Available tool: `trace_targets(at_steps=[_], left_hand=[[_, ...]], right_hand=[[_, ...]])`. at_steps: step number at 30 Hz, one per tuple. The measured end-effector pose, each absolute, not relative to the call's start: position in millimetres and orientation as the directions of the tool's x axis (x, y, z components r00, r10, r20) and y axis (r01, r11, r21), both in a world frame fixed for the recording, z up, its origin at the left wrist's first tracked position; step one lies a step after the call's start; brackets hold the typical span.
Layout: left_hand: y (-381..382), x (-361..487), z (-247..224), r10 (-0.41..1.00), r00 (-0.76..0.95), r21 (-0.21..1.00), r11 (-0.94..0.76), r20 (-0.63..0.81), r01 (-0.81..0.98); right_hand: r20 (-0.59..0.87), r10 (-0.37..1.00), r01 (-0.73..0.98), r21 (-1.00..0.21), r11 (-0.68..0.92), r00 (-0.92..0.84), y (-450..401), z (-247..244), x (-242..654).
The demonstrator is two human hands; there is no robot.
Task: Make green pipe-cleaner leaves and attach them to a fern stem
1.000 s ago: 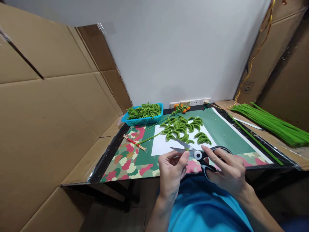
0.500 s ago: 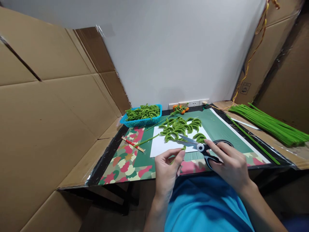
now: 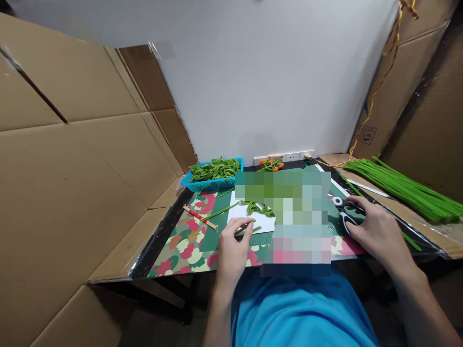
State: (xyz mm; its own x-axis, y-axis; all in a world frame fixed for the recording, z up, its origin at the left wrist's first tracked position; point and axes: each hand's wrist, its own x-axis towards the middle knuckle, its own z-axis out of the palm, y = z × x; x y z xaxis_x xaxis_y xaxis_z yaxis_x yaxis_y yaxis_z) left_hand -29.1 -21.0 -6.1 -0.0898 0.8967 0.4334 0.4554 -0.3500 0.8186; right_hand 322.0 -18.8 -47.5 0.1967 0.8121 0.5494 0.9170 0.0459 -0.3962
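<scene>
My left hand (image 3: 232, 248) is closed, thumb and fingers pinching a short piece of green pipe cleaner (image 3: 241, 230) over the near edge of a white sheet (image 3: 235, 212). Just beyond it lie curled, leaf-like green pipe cleaner pieces (image 3: 265, 209). On the right, my right hand (image 3: 381, 231) grips the black-and-grey handles of a pair of scissors (image 3: 338, 201). A pixelated block hides the middle of the mat, most of the leaf pieces and the area about the blades.
A blue basket (image 3: 211, 184) of green pieces stands at the back left. Orange-and-green pipe cleaner flowers (image 3: 272, 165) lie by the wall sockets. Chopsticks in a red wrapper (image 3: 198, 217) lie left. Long green pipe cleaners (image 3: 401, 188) are bundled right. Cardboard walls (image 3: 90, 159) flank the table.
My right hand has carried the scissors to the right, away from my left hand. My left hand has shifted slightly left with its green piece. A pixelated block now covers the middle.
</scene>
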Motion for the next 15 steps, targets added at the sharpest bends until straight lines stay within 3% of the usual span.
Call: trace_targets(at_steps=[5, 10, 15], left_hand=[[-21.4, -29.5, -8.1, 0.886, -0.19, 0.845, -0.31, 0.424, 0.436], [-23.1, -27.2, -6.1, 0.876, -0.284, 0.914, -0.332, 0.391, 0.235], [-28.1, -22.9, -1.5, 0.898, -0.286, 0.942, -0.319, 0.336, 0.106]], right_hand=[[0.486, 0.847, 0.898, -0.44, 0.025, 0.214, -16.8, -45.4, 323.7], [0.482, 0.865, 0.862, -0.487, 0.136, 0.136, -8.1, -52.8, 329.3], [0.574, 0.809, 0.909, -0.394, 0.136, 0.128, -6.0, -63.7, 333.1]])
